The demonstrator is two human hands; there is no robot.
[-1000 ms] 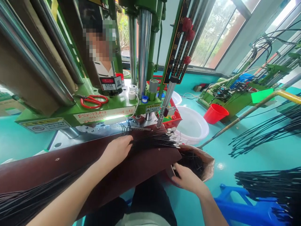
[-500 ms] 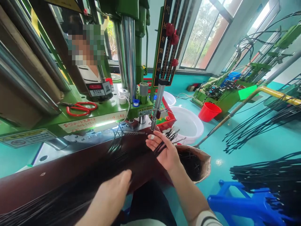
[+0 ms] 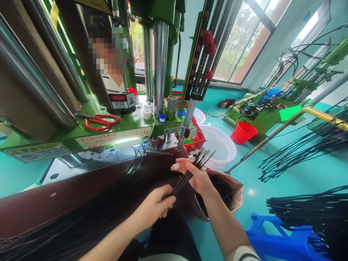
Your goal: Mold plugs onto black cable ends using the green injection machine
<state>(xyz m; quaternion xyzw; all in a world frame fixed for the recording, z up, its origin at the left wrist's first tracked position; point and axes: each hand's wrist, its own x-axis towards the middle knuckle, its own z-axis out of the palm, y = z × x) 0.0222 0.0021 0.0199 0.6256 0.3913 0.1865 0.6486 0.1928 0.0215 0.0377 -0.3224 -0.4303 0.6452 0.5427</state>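
A small bundle of thin black cables (image 3: 186,179) with bare metallic-looking tips slants up to the right between my two hands. My right hand (image 3: 199,177) is closed around its upper part, the tips poking out above the thumb; one fingertip wears a white wrap. Lower down, my left hand (image 3: 160,199) has its thumb and fingers on the bundle's lower end. A large spread of black cables (image 3: 89,210) lies along the brown board (image 3: 35,203) to the left. More cable ends hang near the press's metal plate (image 3: 92,159).
A green press (image 3: 122,127) with red-handled scissors (image 3: 100,122) on its ledge stands ahead. Beside my right wrist is an open sack (image 3: 239,195) of black pieces. A white basin (image 3: 228,145), red bucket (image 3: 244,132) and blue stool (image 3: 280,239) under more cables are to the right.
My left hand has moved right and up to the bundle's lower end. My right hand has closed more around the cables, and the view has shifted slightly.
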